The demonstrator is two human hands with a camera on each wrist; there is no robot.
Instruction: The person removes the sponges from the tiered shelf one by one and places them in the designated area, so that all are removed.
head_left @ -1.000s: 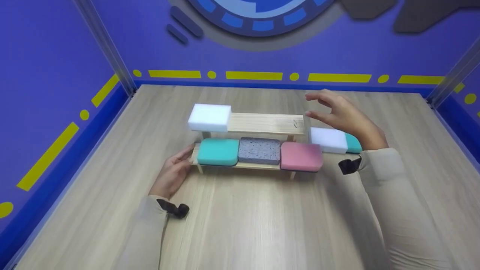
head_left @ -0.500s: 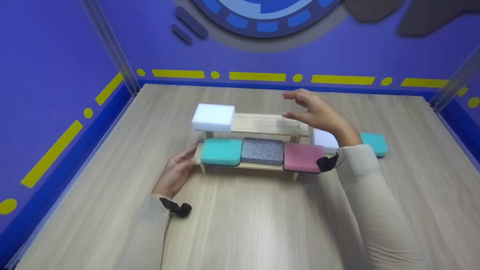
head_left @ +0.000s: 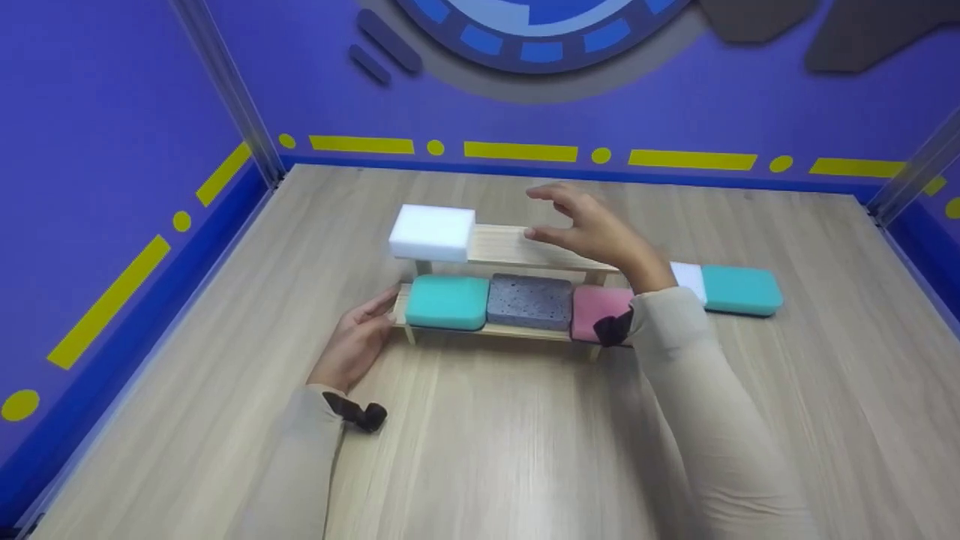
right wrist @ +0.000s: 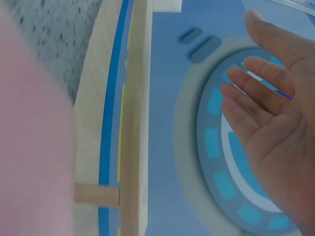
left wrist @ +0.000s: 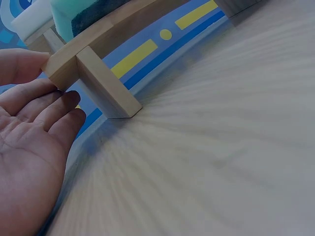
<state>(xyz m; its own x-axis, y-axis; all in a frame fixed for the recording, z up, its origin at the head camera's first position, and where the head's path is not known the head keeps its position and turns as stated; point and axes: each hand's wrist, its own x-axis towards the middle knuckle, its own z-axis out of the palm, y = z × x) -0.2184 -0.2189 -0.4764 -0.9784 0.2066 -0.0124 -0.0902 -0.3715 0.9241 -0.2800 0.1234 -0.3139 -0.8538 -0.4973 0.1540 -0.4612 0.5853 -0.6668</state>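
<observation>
A small two-tier wooden rack [head_left: 501,246] stands on the table. My left hand [head_left: 351,346] holds the left end of its lower board, thumb and fingers at the board's end [left wrist: 61,73]. Over the upper board hovers my right hand [head_left: 596,232], fingers spread apart from the thumb with nothing between them. A white sponge [head_left: 432,231] lies at the left of that upper board. Along the lower board sit a teal sponge [head_left: 448,302], a grey speckled, pumice-like block [head_left: 529,301] and a pink sponge [head_left: 592,304], the last partly hidden by my right wrist.
Right of the rack, a second white sponge [head_left: 691,281], partly covered by my right forearm, lies beside another teal sponge [head_left: 742,289] on the table [head_left: 495,435]. Blue patterned panels [head_left: 517,120] wall in the back and sides.
My right hand has moved left from beyond the rack's right end to over the upper board, uncovering the teal sponge at right. My left hand stays at the lower board's end.
</observation>
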